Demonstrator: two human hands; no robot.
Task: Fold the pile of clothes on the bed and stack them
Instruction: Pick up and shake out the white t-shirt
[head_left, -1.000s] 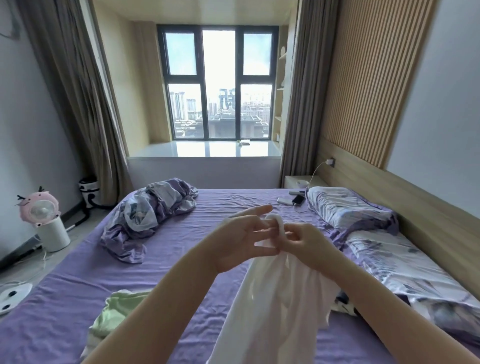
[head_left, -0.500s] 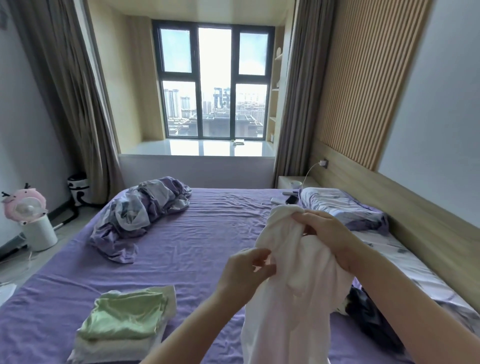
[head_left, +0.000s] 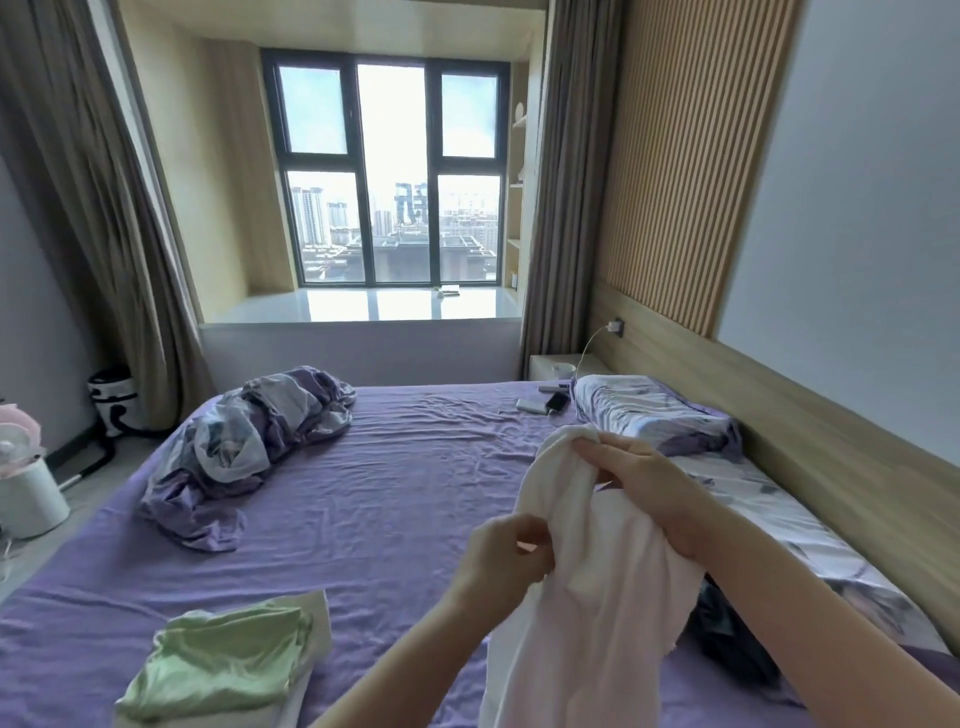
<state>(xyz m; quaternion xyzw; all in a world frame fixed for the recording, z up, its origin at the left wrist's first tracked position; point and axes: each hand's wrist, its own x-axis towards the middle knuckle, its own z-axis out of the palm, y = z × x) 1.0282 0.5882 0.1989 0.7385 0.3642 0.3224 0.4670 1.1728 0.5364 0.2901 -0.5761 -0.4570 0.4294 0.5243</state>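
On the purple bed (head_left: 363, 493) a folded green garment (head_left: 223, 660) already topped a small stack, while the left hand (head_left: 506, 558) and right hand (head_left: 649, 483) both gripped an unfolded white garment (head_left: 597, 597) held up over dark clothes (head_left: 727, 639) awaiting folding.

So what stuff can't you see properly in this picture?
- White garment: what kind it is; bunched between the left hand and right hand, bottom cut off by the head view's edge.
- Dark clothes: mostly hidden behind the garment and right arm.
- Folded stack: only the green top piece shows clearly.
- Phone: too small for detail.
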